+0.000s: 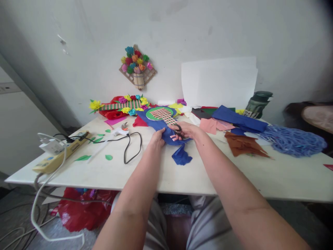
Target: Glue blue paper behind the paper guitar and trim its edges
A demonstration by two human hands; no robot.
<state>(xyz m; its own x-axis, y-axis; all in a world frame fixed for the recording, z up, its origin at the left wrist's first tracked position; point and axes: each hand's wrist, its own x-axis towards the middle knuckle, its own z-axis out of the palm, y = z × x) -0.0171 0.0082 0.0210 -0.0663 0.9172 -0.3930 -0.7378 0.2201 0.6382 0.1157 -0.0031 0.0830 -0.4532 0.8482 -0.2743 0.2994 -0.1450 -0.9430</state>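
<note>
My right hand (187,130) is closed around a pair of black-handled scissors (178,128); their blades are mostly hidden. Beside it my left hand (157,139) grips the edge of a blue crepe paper sheet (153,123), thumb on top. On that sheet lies a green disc (150,114) carrying a lattice of pale sticks (161,113), whose narrow end reaches toward my right hand. A crumpled blue scrap (182,155) lies on the table just below both hands.
A white glue gun (120,132) with a looping black cord lies left, near green paper leaves (82,158) and a power strip (61,152). A flower-trimmed stick lattice (117,105) is behind. Rightward are folded blue paper (238,118), brown paper (244,144), blue yarn (293,139) and a bottle (257,104).
</note>
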